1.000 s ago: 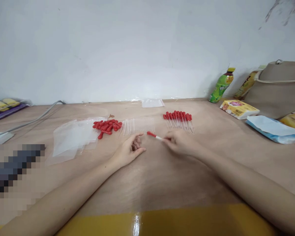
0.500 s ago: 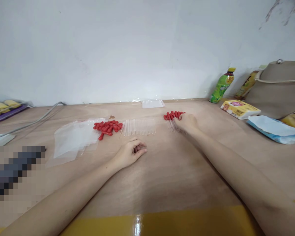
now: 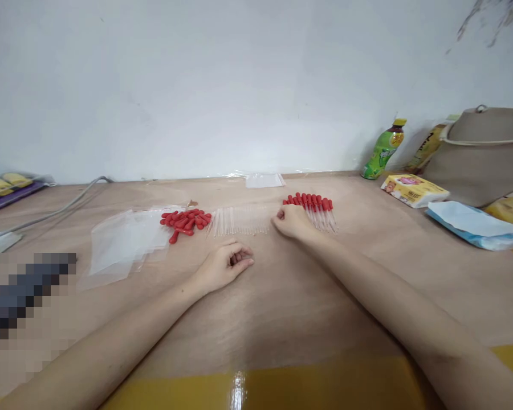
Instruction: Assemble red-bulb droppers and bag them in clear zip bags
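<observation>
"Where are the clear tubes (image 3: 239, 220)?"

"In a row, just past the left hand (image 3: 226, 266). The row's right end is beside the right hand (image 3: 288, 221)."

"Are the hands holding any?"

"The left one is loosely curled, with a gap by its thumb. The right fingertips are close together; I can't tell if they pinch a tube."

"And the red-topped tubes (image 3: 318, 204)?"

"Beside and behind the right hand."

Bears, on a brown tabletop (image 3: 303, 310), red bulbs (image 3: 183, 222), clear tubes (image 3: 227, 221) and, by the far edge, a bottle (image 3: 383, 154) (yellow-capped).
</observation>
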A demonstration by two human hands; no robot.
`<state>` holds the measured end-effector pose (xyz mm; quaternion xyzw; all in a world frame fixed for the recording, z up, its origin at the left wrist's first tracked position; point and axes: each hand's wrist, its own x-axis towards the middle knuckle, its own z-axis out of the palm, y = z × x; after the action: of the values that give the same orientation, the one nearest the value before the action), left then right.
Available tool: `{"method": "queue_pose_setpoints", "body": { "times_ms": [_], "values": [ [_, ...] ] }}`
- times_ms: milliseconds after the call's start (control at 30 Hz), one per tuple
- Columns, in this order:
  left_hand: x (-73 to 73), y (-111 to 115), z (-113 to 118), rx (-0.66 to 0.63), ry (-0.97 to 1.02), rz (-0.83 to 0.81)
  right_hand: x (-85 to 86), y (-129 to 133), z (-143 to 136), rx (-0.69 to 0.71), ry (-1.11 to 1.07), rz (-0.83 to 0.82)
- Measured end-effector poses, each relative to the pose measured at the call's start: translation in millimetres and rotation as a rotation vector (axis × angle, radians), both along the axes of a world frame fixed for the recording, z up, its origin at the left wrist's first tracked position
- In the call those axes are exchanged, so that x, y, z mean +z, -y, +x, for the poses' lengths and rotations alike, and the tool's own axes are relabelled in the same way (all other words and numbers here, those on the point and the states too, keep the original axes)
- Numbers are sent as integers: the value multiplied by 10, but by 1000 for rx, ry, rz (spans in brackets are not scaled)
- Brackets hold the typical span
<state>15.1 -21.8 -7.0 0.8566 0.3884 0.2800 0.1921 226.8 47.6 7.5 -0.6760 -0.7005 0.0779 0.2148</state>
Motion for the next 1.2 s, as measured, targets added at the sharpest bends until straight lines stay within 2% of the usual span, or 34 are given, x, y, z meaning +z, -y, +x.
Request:
{"method": "queue_pose_setpoints", "body": {
  "times_ms": [67,133,233,300,367,467,733,1033,1100,1200],
  "values": [
    [100,-21,-34,20,-50,15,-20,-69,-134,-10,-19,-16],
    [255,-81,-134,97,-166,14,-33,-147,-231,-32,-26,-28],
    [505,-240,-427,323,-398,-56,-34,-235,-313,-46,-35,-49],
    [618,-356,-675,500,-541,-70,-28,-265,-337,-43,-35,-67],
    [669,-447,-896,652,-660,-71,-21,-277,-346,-44,-35,-88],
    [666,-512,-1077,726,-741,-171,-8,-278,-351,-55,-37,-120],
    [681,-520,-999,679,-778,-274,37,-300,-381,-85,-64,-206],
    [866,-358,-995,669,-808,-301,53,-291,-228,-45,-196,-248],
    [901,-291,-918,593,-772,-314,70,-256,-153,-28,-229,-214],
    [871,-199,-712,350,-630,-288,90,-148,-11,-1,-277,-120]
  ]
}}
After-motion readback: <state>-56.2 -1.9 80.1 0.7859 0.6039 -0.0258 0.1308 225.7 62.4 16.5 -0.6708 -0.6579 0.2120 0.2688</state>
